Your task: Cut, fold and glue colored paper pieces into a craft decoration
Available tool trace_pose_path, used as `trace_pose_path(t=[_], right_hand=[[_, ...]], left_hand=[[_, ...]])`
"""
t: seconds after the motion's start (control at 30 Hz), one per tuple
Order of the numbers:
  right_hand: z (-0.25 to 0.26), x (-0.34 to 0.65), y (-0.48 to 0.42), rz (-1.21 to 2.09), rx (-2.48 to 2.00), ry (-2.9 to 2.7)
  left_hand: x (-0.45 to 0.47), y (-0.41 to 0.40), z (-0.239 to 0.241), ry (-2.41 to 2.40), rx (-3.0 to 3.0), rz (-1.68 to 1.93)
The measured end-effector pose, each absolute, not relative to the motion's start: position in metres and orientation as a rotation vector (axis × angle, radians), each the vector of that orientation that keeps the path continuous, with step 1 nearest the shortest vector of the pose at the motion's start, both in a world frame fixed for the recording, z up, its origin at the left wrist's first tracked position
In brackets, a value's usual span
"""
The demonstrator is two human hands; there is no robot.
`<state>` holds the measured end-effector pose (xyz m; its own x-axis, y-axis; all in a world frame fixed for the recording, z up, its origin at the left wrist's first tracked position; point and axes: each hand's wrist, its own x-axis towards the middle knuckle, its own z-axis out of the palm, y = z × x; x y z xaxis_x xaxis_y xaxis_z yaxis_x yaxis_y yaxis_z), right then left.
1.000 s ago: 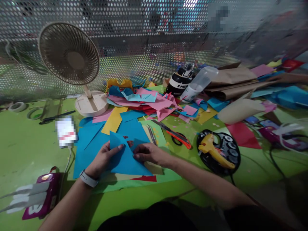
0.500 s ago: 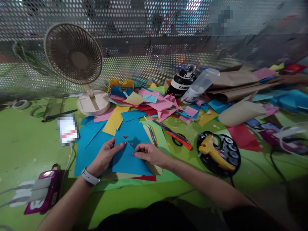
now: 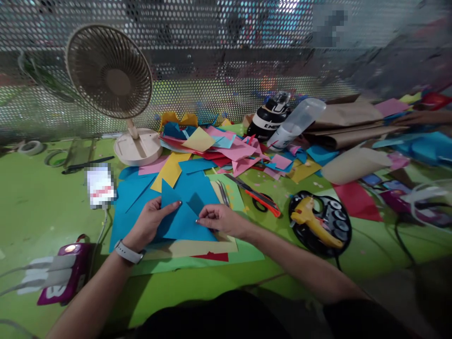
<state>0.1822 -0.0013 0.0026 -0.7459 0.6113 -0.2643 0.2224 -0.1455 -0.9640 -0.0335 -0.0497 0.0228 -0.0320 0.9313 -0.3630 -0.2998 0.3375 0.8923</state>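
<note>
A blue folded paper (image 3: 181, 221) lies on a stack of coloured sheets in front of me. My left hand (image 3: 150, 223), with a white watch on the wrist, pinches its left side, thumb on top. From the right, my right hand (image 3: 222, 220) presses fingertips on the paper's right fold. Both hands are closed on the blue paper. Beneath it lie a cream sheet (image 3: 197, 247), a red sheet and a larger blue sheet (image 3: 132, 200).
A beige desk fan (image 3: 113, 80) stands back left. Orange-handled scissors (image 3: 257, 197), tweezers (image 3: 222, 193) and a yellow glue gun (image 3: 314, 221) on a black tray lie to the right. Paper scraps (image 3: 226, 148) pile up behind. A purple device (image 3: 67, 273) sits front left.
Both hands have folded the blue paper further; its top flap now lies flatter, and the paper sits a little higher on the stack. The view has shifted slightly.
</note>
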Motion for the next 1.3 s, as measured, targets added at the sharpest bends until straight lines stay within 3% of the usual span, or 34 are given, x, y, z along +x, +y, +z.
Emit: trace_pose_path(t=[0.07, 0.27, 0.37, 0.53, 0.67, 0.83, 1.03, 1.3], right_hand=[[0.011, 0.187, 0.000, 1.754, -0.835, -2.024], [0.025, 0.193, -0.006, 0.046, -0.209, -2.468], [0.021, 0.191, -0.012, -0.331, 0.042, -2.457], [0.011, 0.192, -0.009, -0.657, -0.310, -2.435], [0.002, 0.191, -0.005, -0.717, -0.508, -2.403], [-0.011, 0.193, -0.007, -0.642, -0.501, -2.522], [-0.019, 0.200, -0.005, -0.330, -0.303, -2.683], [-0.026, 0.201, -0.005, 0.236, -0.609, -2.577]], left_hand=[[-0.040, -0.050, 0.031, 1.171, 0.711, 1.070], [-0.040, -0.054, 0.035, 0.909, 1.080, 0.624], [-0.037, -0.056, 0.031, 0.936, 1.283, 0.536], [-0.038, -0.064, 0.051, 1.640, 2.098, 0.872], [-0.026, -0.076, 0.042, 1.469, 2.734, 0.597], [-0.019, -0.085, 0.001, 1.471, 3.015, 0.396], [-0.027, -0.088, -0.005, 1.484, 2.897, 0.392], [-0.031, -0.086, -0.009, 1.621, 2.292, 0.741]])
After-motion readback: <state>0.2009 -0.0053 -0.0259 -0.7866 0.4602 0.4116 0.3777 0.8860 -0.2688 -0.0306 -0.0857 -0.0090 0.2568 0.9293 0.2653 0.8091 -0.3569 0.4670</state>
